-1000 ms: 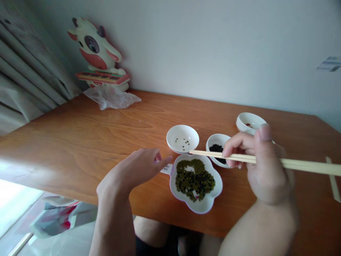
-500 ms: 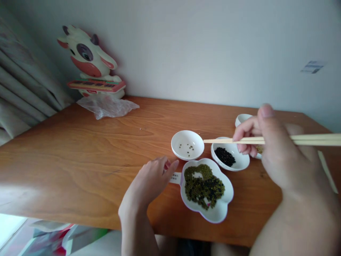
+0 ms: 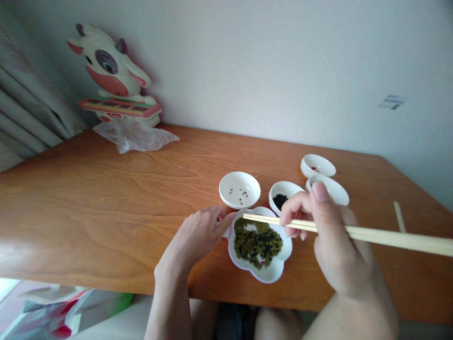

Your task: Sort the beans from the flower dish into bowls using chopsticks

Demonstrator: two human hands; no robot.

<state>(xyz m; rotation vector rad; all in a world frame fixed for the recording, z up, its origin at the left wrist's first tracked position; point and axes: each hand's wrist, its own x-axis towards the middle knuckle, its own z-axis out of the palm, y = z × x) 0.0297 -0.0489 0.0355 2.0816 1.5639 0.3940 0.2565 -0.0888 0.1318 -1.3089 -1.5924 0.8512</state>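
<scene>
- Head view: cannot see all of the black-bean bowl (image 3: 288, 188) behind the right hand (image 3: 336, 241), nor tell the left hand's (image 3: 198, 236) grip near the dish (image 3: 274, 273) handle.
- Gripping chopsticks (image 3: 389, 237) right-handed, tips now above the bean-filled dish, moved from beside the white bowl (image 3: 239, 181).

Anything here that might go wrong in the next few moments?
The right hand holds the chopsticks with their tips close together over the flower-shaped dish, so a small bean picked up there could slip and roll away. The black beans sit in a bowl right beside that hand, which might knock it. The left hand is at the dish's handle; a nudge could perhaps spill the green beans.
</scene>
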